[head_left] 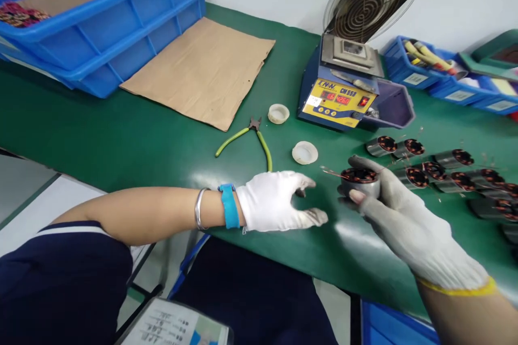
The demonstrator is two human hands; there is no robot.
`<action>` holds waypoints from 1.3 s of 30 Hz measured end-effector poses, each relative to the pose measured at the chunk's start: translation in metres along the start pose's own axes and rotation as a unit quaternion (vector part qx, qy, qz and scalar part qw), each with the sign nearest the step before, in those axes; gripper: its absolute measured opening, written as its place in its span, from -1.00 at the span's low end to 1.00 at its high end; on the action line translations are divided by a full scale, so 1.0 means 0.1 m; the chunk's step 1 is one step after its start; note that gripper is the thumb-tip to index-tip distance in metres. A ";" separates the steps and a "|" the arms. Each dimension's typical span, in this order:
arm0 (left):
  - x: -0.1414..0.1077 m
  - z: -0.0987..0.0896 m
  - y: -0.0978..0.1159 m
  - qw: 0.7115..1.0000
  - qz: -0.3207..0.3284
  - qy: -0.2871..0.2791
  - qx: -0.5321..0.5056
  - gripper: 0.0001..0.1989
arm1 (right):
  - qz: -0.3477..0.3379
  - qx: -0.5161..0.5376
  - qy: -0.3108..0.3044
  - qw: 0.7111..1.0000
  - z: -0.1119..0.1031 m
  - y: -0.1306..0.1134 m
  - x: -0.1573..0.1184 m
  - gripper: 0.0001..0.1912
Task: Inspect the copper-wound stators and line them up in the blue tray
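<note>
My right hand (404, 221), in a white glove with a yellow cuff, is closed around a metal motor stator (364, 186) with copper windings and wire ends sticking out to the left. My left hand (283, 202), also gloved, is held above the green table with thumb and fingers apart and nothing between them. Pliers with green handles (265, 148) lie spread just beyond it. Two small white round dishes (305, 153) stand past the gap between the hands. More stators (416, 177) lie in rows on the right.
A blue and yellow soldering pot unit (338, 98) with a fan guard stands at the back, beside a purple bin (399, 105). Brown cardboard (206, 70) lies near big blue crates (121, 27) at the left. Small blue bins (408, 73) stand back right.
</note>
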State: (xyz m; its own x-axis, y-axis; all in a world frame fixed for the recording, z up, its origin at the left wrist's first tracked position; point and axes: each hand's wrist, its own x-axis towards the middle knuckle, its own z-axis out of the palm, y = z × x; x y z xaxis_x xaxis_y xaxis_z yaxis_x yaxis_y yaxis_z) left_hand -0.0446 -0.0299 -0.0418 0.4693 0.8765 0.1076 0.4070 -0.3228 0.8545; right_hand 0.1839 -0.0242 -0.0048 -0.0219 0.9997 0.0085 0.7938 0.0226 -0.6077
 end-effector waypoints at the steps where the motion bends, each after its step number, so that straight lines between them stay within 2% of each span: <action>1: -0.01 0.02 -0.04 1.000 0.011 -0.020 0.019 -0.53 | 0.033 -0.024 0.005 0.999 0.02 0.00 0.07 -0.27; 3: -0.02 0.07 -0.10 0.994 0.053 -0.068 0.061 -0.50 | 0.083 -0.105 0.028 0.991 0.08 -0.02 0.21 -0.19; 5: -0.04 0.10 -0.12 0.985 0.095 -0.113 0.090 -0.45 | 0.086 -0.187 0.043 0.978 0.14 -0.06 0.32 -0.19; 7: -0.05 0.11 -0.11 0.979 0.108 -0.140 0.102 -0.41 | 0.072 -0.242 0.036 0.967 0.20 -0.11 0.40 -0.21; 11: -0.03 0.09 -0.08 0.975 0.105 -0.166 0.108 -0.48 | 0.066 -0.309 0.005 0.949 0.26 -0.15 0.48 -0.23; 15: -0.02 0.08 -0.06 0.974 0.106 -0.164 0.112 -0.54 | 0.097 -0.302 -0.006 0.948 0.27 -0.14 0.50 -0.26; 19: -0.02 0.08 -0.07 0.974 0.118 -0.159 0.114 -0.56 | 0.137 -0.207 0.065 0.967 0.21 -0.07 0.50 -0.27; 21: -0.02 0.09 -0.07 0.972 0.121 -0.162 0.118 -0.56 | 0.118 -0.089 0.100 0.984 0.15 -0.04 0.51 -0.26; 22: -0.01 0.09 -0.07 0.972 0.122 -0.164 0.118 -0.56 | 0.110 -0.015 0.095 0.989 0.12 -0.03 0.52 -0.26; 24: -0.01 0.10 -0.07 0.972 0.122 -0.165 0.119 -0.56 | 0.122 0.126 0.039 0.984 0.07 -0.04 0.54 -0.24; 27: -0.01 0.10 -0.07 0.971 0.125 -0.159 0.124 -0.57 | 0.200 0.248 -0.071 0.945 0.07 -0.09 0.58 -0.18; 30: -0.02 0.10 -0.08 0.971 0.131 -0.157 0.128 -0.59 | 0.244 0.272 -0.097 0.926 0.13 -0.13 0.62 -0.14; 35: -0.02 0.09 -0.09 0.971 0.130 -0.161 0.116 -0.58 | 0.240 0.265 -0.090 0.930 0.23 -0.09 0.64 -0.23; 39: -0.01 0.11 -0.10 0.972 0.125 -0.167 0.105 -0.54 | 0.231 0.259 -0.079 0.934 0.19 -0.09 0.62 -0.30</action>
State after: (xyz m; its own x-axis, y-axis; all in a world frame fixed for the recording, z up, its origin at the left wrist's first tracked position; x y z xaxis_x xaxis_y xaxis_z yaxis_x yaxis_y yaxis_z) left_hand -0.0405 -0.0320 -0.0558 0.7884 0.6073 0.0984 0.3816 -0.6082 0.6960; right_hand 0.1635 0.0379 -0.0139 0.1286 0.8871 -0.4433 0.3412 -0.4593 -0.8201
